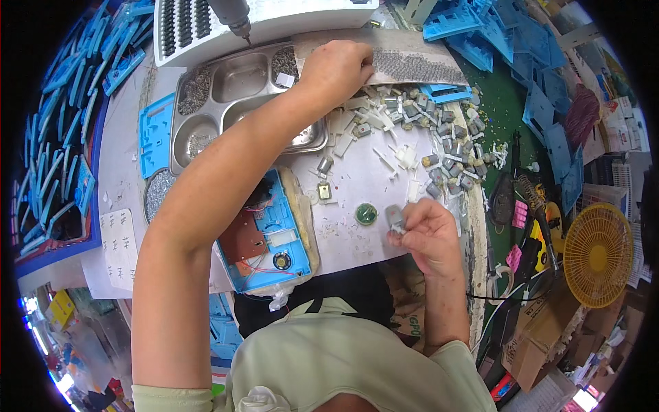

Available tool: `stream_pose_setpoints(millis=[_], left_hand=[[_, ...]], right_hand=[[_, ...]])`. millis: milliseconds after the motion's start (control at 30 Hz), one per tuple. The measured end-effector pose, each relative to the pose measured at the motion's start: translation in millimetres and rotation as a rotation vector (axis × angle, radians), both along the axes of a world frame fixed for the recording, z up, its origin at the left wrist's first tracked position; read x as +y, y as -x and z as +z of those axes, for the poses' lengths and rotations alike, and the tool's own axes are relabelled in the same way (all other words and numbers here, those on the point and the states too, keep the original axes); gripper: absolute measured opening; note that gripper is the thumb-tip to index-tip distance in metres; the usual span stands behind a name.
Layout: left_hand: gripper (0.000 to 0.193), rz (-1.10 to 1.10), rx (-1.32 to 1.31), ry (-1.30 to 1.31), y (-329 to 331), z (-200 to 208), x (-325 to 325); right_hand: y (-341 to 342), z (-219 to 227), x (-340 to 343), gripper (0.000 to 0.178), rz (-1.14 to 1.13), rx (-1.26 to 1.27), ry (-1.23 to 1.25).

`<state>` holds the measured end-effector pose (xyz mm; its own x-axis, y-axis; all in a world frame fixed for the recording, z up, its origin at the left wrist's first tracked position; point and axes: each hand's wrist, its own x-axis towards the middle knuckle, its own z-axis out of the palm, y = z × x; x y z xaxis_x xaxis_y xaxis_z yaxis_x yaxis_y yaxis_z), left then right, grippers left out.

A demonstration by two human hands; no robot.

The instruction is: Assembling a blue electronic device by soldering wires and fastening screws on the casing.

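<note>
My left arm reaches across the tray, and my left hand (338, 69) is at the edge of a flat board (329, 42) covered on one side with rows of small metal parts (415, 66). Its fingers are pinched together; whatever is in them is too small to make out. Lower right, my right hand (434, 237) grips a small grey motor (394, 215) between thumb and fingers, held up over the white table. Near my lap lies an open blue plastic casing (264, 237) with a brown circuit board, wires and a round speaker (282, 261).
A steel compartment tray (180, 113) holds small metal parts. Several grey motors (449, 147) and white plastic pieces (405, 156) lie scattered right of it. A small green round container (366, 214) stands mid-table. An electric screwdriver (233, 17) hangs above. Blue casings (62, 130) are heaped left.
</note>
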<state>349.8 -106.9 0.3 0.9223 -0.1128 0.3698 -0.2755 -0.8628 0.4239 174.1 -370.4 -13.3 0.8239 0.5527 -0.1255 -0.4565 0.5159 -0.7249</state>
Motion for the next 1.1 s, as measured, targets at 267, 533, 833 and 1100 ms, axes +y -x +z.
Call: stream_pose_setpoints(millis=[267, 533, 833, 1100], left_hand=[[0.019, -0.008, -0.212, 0.049, 15, 1, 25], [0.013, -0.091, 0.107, 0.595, 186, 70, 39], [0.012, 0.04, 0.334, 0.894, 306, 35, 42], [0.016, 0.056, 0.287, 0.861, 325, 20, 28]], right_hand=[[0, 8, -4, 0.059, -0.11, -0.059, 0.261], [-9, 25, -2, 0.043, 0.092, -0.599, 0.989], [-19, 22, 29, 0.04, 0.282, -0.89, 1.218], [-28, 31, 40, 0.041, 0.37, -1.061, 1.294]])
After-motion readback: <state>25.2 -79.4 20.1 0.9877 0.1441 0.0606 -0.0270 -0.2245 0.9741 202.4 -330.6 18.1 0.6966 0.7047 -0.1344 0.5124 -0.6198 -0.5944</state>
